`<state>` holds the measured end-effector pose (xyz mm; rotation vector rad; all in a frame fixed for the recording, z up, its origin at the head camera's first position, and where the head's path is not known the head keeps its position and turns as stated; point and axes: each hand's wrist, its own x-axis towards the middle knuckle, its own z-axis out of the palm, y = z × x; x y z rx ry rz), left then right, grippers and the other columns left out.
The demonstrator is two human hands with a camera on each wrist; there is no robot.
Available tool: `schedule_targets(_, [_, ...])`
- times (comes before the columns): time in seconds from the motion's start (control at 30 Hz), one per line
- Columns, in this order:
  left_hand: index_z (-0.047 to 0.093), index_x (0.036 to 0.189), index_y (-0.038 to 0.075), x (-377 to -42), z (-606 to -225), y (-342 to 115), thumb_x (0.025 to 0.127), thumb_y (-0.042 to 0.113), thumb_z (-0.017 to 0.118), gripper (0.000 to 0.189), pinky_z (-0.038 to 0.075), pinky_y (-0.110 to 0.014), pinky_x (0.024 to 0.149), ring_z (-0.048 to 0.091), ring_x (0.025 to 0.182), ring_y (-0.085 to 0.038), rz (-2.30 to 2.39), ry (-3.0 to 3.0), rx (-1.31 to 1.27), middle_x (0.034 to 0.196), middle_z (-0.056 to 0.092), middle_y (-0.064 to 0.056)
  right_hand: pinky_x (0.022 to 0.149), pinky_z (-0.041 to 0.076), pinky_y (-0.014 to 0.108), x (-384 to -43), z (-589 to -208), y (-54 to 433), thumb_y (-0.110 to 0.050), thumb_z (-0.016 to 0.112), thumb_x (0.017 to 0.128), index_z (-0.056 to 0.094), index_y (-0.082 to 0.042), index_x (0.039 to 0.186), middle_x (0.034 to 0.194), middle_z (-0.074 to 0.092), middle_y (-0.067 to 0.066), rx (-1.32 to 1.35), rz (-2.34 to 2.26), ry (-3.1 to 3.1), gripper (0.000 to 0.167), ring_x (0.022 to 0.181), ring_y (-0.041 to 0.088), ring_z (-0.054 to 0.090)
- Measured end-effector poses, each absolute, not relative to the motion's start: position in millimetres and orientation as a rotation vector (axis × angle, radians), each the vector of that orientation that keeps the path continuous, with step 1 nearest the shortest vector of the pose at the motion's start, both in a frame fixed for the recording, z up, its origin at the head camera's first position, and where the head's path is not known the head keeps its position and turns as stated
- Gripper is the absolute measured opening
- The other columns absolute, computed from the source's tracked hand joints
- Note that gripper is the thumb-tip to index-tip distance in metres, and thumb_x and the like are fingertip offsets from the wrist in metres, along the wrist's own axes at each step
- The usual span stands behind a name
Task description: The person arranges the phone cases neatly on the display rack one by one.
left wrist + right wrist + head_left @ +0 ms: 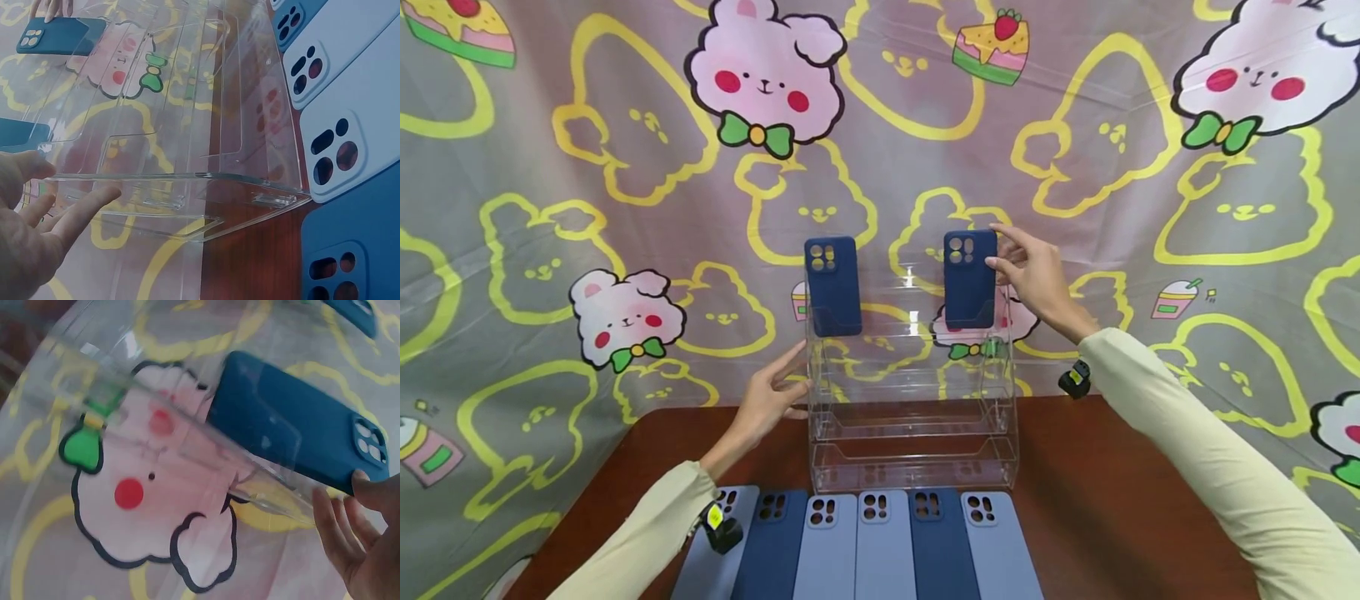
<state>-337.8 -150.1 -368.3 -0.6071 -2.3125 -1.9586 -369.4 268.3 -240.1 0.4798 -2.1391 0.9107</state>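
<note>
A clear acrylic display rack (pixel 913 421) with stepped tiers stands on the table. In its top tier, at the right, is a dark blue phone case (pixel 970 287), upright with its camera cutouts at the top. My right hand (pixel 1037 271) pinches this case by its right edge, thumb in front, as the right wrist view also shows. A second dark blue phone case (pixel 833 287) stands in the same tier at the left, with no hand on it. Low on the rack's left side, my left hand (pixel 767 400) rests its extended fingers (pixel 90 209) against the clear side panel.
Several phone cases lie in a row before the rack, some light blue (pixel 883 550), some dark blue (pixel 943 550). The brown table (pixel 1097 500) ends at a patterned cloth (pixel 880 183) behind the rack.
</note>
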Motion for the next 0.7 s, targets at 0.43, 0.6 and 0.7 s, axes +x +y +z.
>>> schedule_targets(0.43, [0.036,0.164,0.014,-335.3,-368.7,-148.0,0.103,-0.003,0.062,0.069,0.068,-0.047,0.075,0.057,0.128,-0.055,-1.923,-2.336,-0.629,0.161,0.039,-0.028,0.079,0.054,0.050,-367.7,-244.3,275.7,-0.005,0.079,0.093,0.059,-0.002,0.147,0.105,0.062,0.023,0.455,0.631,-2.167,0.057,0.091,0.037,0.061])
schedule_targets(0.6, [0.034,0.165,0.014,-335.4,-368.4,-149.2,0.103,-0.004,0.060,0.069,0.068,-0.046,0.075,0.057,0.127,-0.056,-1.911,-2.335,-0.645,0.162,0.038,-0.029,0.074,0.051,0.052,-365.1,-240.7,274.1,-0.013,0.081,0.093,0.060,-0.004,0.147,0.105,0.058,0.024,0.420,0.547,-2.176,0.058,0.090,0.039,0.058])
schedule_targets(0.7, [0.034,0.165,0.014,-335.3,-368.8,-149.4,0.103,-0.004,0.060,0.069,0.069,-0.045,0.075,0.057,0.127,-0.056,-1.909,-2.341,-0.642,0.162,0.038,-0.028,0.072,0.049,0.051,-365.5,-239.1,273.1,-0.015,0.081,0.094,0.061,-0.004,0.145,0.106,0.057,0.024,0.416,0.536,-2.179,0.056,0.089,0.038,0.057])
